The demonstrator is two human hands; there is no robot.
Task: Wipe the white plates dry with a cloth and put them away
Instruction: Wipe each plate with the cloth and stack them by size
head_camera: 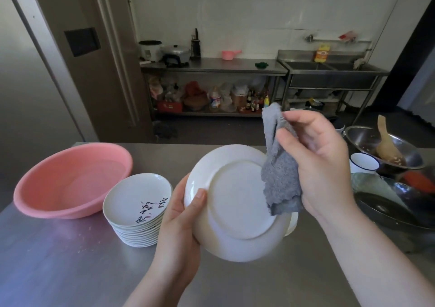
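I hold a white plate (235, 203) tilted up above the steel table (70, 259), its underside facing me. My left hand (181, 222) grips its left rim, thumb on the back. My right hand (315, 163) holds a grey cloth (279, 172) that hangs against the plate's right edge. A stack of several white plates (137, 209) with dark and pink markings on the top one stands to the left. The white edge of another plate (293, 224) shows behind the held plate at the right.
A pink plastic basin (70, 179) sits at the left of the table. At the right are a steel bowl with a wooden spatula (386, 151), a white enamel cup (363, 163) and a dark pan (395, 210). A counter and sink (329, 71) line the far wall.
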